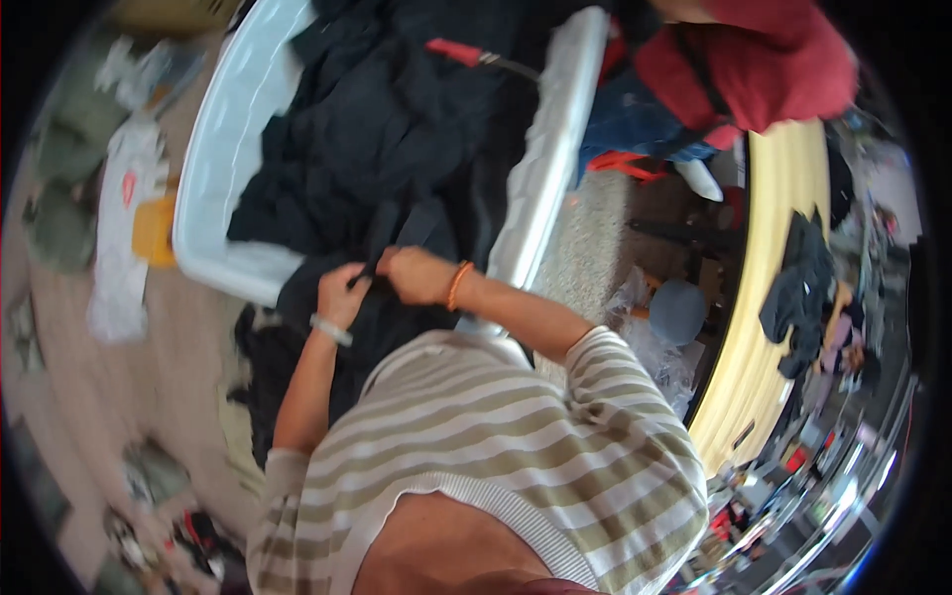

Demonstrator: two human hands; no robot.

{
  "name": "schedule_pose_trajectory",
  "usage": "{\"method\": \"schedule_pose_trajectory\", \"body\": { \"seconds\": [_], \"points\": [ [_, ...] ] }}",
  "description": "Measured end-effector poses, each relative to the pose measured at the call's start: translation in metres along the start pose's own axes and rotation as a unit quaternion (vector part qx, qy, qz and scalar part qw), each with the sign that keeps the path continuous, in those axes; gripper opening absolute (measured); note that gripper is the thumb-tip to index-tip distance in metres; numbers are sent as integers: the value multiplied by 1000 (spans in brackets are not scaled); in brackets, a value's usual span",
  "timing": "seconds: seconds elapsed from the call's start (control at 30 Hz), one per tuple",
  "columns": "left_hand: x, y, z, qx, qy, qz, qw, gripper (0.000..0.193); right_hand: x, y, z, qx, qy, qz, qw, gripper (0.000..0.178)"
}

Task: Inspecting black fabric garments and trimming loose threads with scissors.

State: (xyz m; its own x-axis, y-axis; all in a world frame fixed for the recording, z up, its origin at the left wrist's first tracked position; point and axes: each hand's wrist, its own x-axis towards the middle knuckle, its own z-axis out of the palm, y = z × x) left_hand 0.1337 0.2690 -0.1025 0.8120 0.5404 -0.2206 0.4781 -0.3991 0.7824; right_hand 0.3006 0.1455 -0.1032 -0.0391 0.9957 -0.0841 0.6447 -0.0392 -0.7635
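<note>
A large white plastic bin stands before me, heaped with black cloth. Over its near edge my left hand and my right hand come close together, both with fingers closed on a piece of black fabric. More of that dark fabric hangs down over the bin's near rim toward my body. A pale band circles my left wrist, an orange one my right. On the heap, toward the far right side, lies a tool with a red handle and a thin metal part; its kind is unclear.
Beyond the bin's right wall a person in a red top is close by. A pale yellow table runs along the right, with black cloth on it. White plastic bags and a yellow object lie left of the bin.
</note>
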Motion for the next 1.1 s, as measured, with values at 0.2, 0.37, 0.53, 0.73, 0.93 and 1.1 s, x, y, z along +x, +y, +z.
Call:
{"method": "schedule_pose_trajectory", "body": {
  "seconds": [0.2,0.37,0.53,0.73,0.93,1.1],
  "points": [
    [-4,3,-1,-34,-63,-104,992,24,-15,-14,-7,54,1,17,998,18],
    [23,-7,2,42,-104,-108,988,36,-38,0,-17,14,26,58,998,19],
    [79,4,27,46,-191,-174,965,55,-58,29,-26,-64,24,85,994,23],
    [123,30,73,287,-264,-212,896,49,-62,36,-34,-80,78,102,989,16],
    [125,-12,40,-23,-110,-161,981,39,-60,50,-29,1,130,122,984,12],
    [111,-13,23,-244,-57,-129,959,40,-42,62,-38,-99,67,49,992,28]
  ]
}}
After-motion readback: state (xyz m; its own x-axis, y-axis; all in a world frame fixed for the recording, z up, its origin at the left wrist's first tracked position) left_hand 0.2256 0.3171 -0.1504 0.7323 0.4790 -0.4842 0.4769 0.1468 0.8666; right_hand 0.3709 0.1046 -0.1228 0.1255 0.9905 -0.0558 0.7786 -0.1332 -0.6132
